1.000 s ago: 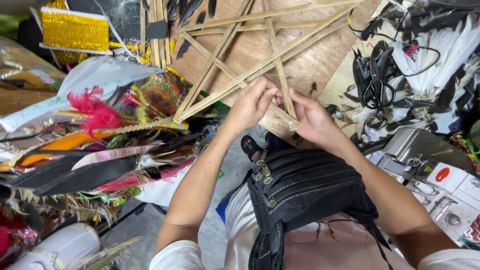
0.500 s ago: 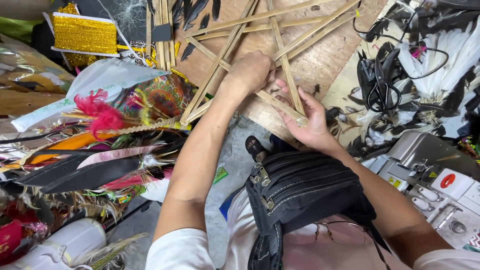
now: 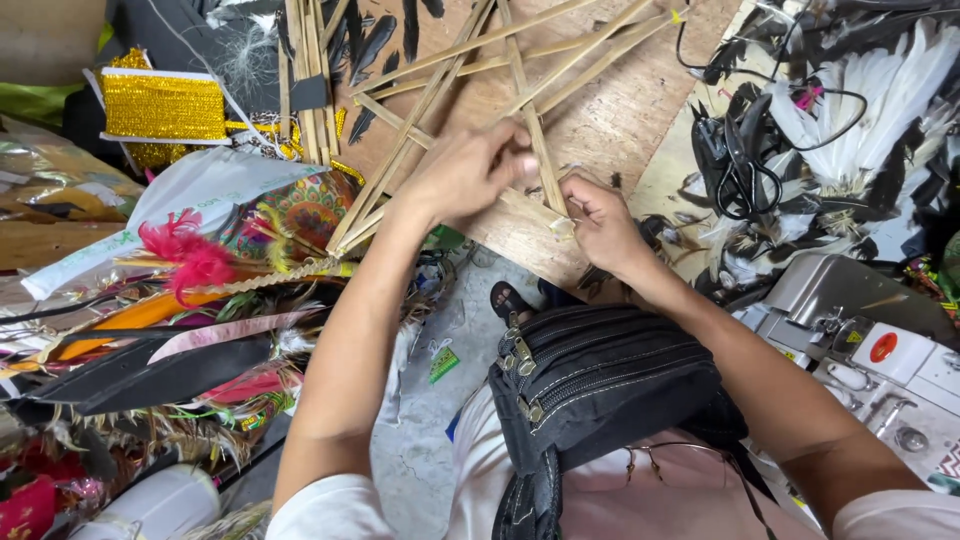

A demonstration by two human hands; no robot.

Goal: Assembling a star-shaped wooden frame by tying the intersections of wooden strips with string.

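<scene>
**Two hands at a crossing of bamboo strips on a plywood board**

Centre of the frame, upper half: a frame of thin bamboo strips (image 3: 440, 110) lies across a plywood board (image 3: 620, 120), the strips crossing one another in a star-like pattern. The left hand (image 3: 465, 172) rests curled over a crossing point, fingers closed around one strip. The right hand (image 3: 600, 222) sits just beside it, to the right, fingertips pinched on a small pale piece at the same joint; what that piece is cannot be told. The two hands nearly touch.

Upper left: a card wound with gold sequin trim (image 3: 165, 105) lies beside a bundle of spare strips (image 3: 305, 75). Dark feathers (image 3: 375, 40) rest on the board's upper edge.

Left side: a heap of craft material holds a pink feather tuft (image 3: 195, 260), a patterned round piece (image 3: 305, 210) in orange and green, a white plastic bag (image 3: 190, 190) and long black feathers (image 3: 150, 375).

Upper right: white and black feathers (image 3: 860, 110) are piled near black-handled scissors (image 3: 740, 180) and a tangle of black cable (image 3: 800, 95). Lower right: part of a grey machine (image 3: 870, 340) with a red round button.

Bottom centre: a black zipped pouch (image 3: 610, 390) hangs against the person's white shirt, with a pair of glasses (image 3: 690, 465) below it. A sandalled foot (image 3: 510, 300) shows on the grey floor (image 3: 430, 420).
</scene>
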